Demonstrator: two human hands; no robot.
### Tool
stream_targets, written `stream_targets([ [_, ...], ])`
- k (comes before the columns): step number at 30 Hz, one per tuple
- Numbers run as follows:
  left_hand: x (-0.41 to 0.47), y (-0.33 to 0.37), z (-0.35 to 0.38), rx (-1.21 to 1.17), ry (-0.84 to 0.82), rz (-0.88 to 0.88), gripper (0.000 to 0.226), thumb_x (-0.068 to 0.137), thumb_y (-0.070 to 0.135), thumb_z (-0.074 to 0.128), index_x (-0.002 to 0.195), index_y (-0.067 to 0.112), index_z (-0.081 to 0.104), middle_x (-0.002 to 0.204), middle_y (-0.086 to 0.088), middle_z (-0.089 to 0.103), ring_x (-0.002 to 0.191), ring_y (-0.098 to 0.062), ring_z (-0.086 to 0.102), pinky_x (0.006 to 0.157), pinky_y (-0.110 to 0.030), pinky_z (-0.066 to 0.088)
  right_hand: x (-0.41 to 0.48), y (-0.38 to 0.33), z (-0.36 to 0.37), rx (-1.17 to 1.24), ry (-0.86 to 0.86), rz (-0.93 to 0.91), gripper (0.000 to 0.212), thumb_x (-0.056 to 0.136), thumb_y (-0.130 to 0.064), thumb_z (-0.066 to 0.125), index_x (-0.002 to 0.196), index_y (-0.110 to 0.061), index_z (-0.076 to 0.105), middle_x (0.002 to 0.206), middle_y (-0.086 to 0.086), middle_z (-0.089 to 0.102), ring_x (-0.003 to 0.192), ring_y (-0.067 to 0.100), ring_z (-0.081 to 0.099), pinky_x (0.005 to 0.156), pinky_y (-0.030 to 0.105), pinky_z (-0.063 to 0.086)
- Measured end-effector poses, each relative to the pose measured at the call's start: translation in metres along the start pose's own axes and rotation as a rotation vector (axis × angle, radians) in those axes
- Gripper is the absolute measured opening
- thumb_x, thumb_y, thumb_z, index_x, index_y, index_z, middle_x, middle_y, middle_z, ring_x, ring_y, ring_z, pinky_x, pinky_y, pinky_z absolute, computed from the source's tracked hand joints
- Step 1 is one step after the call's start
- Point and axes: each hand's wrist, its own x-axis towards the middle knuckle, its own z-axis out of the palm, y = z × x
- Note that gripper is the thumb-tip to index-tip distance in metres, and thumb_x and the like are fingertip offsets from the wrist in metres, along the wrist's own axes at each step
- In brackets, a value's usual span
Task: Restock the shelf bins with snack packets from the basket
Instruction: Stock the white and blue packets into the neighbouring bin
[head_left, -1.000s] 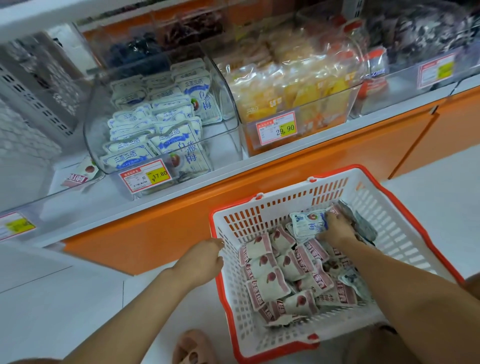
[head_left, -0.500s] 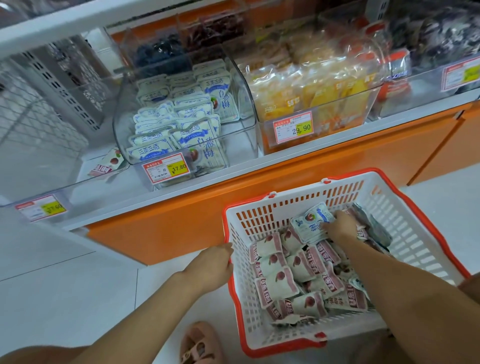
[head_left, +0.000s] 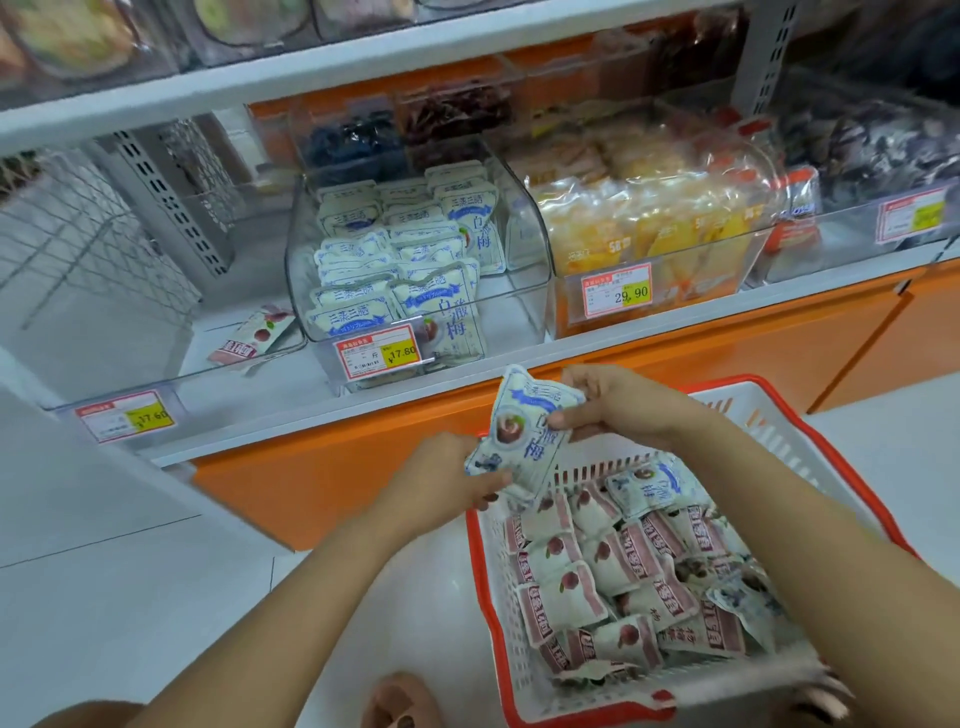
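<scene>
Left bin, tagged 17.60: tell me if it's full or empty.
Nearly empty. The left bin holds one pink packet lying near its right wall, and the rest of its floor shows bare.

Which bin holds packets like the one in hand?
The bin tagged 17.80, stacked with blue-and-white packets; beside it lie one pink-banded packet and yellow bags.

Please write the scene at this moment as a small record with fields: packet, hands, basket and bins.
packet: blue-white, held over the basket's far edge
left hand: pinches its lower end
right hand: pinches its upper end
basket: on the floor, mostly pink packets inside
middle bin: same blue-white kind, partly full
left bin: one lone packet, pink
</scene>
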Motion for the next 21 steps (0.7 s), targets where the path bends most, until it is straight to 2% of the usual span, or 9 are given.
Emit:
stream_targets([
  [2,-0.005,0.014,-0.013,-0.04,0.057,0.037,0.01,0.086,0.025,0.068,0.093,0.018,0.068,0.075,0.008,0.07,0.059,0.0,0.065,0.056,-0.019,0.053,-0.017,-0.033,0.009,-0.073,0.003,-0.08,0.023,0.079,-0.006,0.072,0.092,-0.014,0.055,0.09,0.007,0.073,0.082,0.018,0.07,0.069,0.028,0.057],
  [4,-0.009,0.024,-0.03,-0.031,0.137,0.088,0.008,0.085,0.024,0.069,0.092,0.021,0.067,0.072,0.009,0.068,0.06,-0.004,0.066,0.06,-0.023,0.055,-0.032,-0.061,0.017,-0.225,0.074,-0.177,0.022,0.079,-0.012,0.074,0.096,-0.02,0.065,0.085,-0.001,0.073,0.076,0.01,0.069,0.067,0.027,0.057],
  [5,-0.011,0.027,-0.04,-0.004,0.2,0.116,0.011,0.085,0.025,0.069,0.094,0.02,0.067,0.076,0.008,0.069,0.066,-0.007,0.066,0.065,-0.024,0.055,-0.038,-0.074,0.02,-0.308,0.13,-0.233,0.017,0.079,-0.015,0.074,0.094,-0.022,0.069,0.083,-0.003,0.074,0.072,0.008,0.068,0.067,0.027,0.058],
  [8,-0.017,0.028,-0.068,0.042,0.465,0.181,0.028,0.089,0.026,0.064,0.116,0.017,0.063,0.1,0.004,0.067,0.092,-0.01,0.062,0.079,-0.012,0.044,-0.046,-0.107,0.021,-0.498,0.376,-0.389,0.009,0.08,-0.022,0.075,0.087,-0.027,0.073,0.079,-0.007,0.073,0.071,0.007,0.069,0.064,0.029,0.057],
  [11,-0.017,0.023,-0.086,0.161,0.652,0.208,0.036,0.093,0.022,0.057,0.128,0.013,0.057,0.127,-0.002,0.059,0.117,-0.017,0.053,0.094,-0.022,0.036,-0.032,-0.135,0.012,-0.624,0.69,-0.477,0.016,0.084,-0.024,0.071,0.097,-0.014,0.072,0.088,0.001,0.073,0.074,0.016,0.068,0.068,0.039,0.056],
  [13,-0.011,0.019,-0.089,0.219,0.657,0.198,0.041,0.094,0.022,0.054,0.133,0.009,0.052,0.136,-0.006,0.052,0.126,-0.019,0.047,0.102,-0.024,0.032,-0.012,-0.153,0.007,-0.752,0.82,-0.47,0.021,0.084,-0.023,0.069,0.1,-0.01,0.069,0.095,0.005,0.071,0.081,0.022,0.066,0.071,0.036,0.053],
  [15,-0.003,0.017,-0.088,0.251,0.619,0.2,0.045,0.095,0.02,0.053,0.137,0.008,0.048,0.143,-0.006,0.047,0.134,-0.019,0.039,0.108,-0.023,0.025,0.017,-0.169,0.005,-0.907,0.879,-0.396,0.023,0.083,-0.024,0.069,0.1,-0.008,0.066,0.098,0.009,0.069,0.091,0.028,0.063,0.07,0.03,0.045],
  [17,0.003,0.016,-0.087,0.276,0.598,0.223,0.046,0.095,0.02,0.053,0.139,0.008,0.045,0.146,-0.006,0.043,0.14,-0.017,0.03,0.111,-0.023,0.021,0.049,-0.18,0.005,-1.045,0.88,-0.292,0.019,0.084,-0.02,0.066,0.096,-0.007,0.063,0.099,0.013,0.066,0.096,0.034,0.06,0.068,0.03,0.036],
  [21,0.007,0.009,-0.089,0.286,0.585,0.236,0.048,0.097,0.024,0.048,0.143,0.015,0.04,0.151,0.001,0.035,0.143,-0.008,0.02,0.106,-0.013,0.013,0.102,-0.188,0.009,-1.177,0.824,-0.141,0.009,0.084,0.002,0.055,0.09,-0.002,0.06,0.099,0.019,0.065,0.096,0.038,0.063,0.068,0.033,0.041],
])
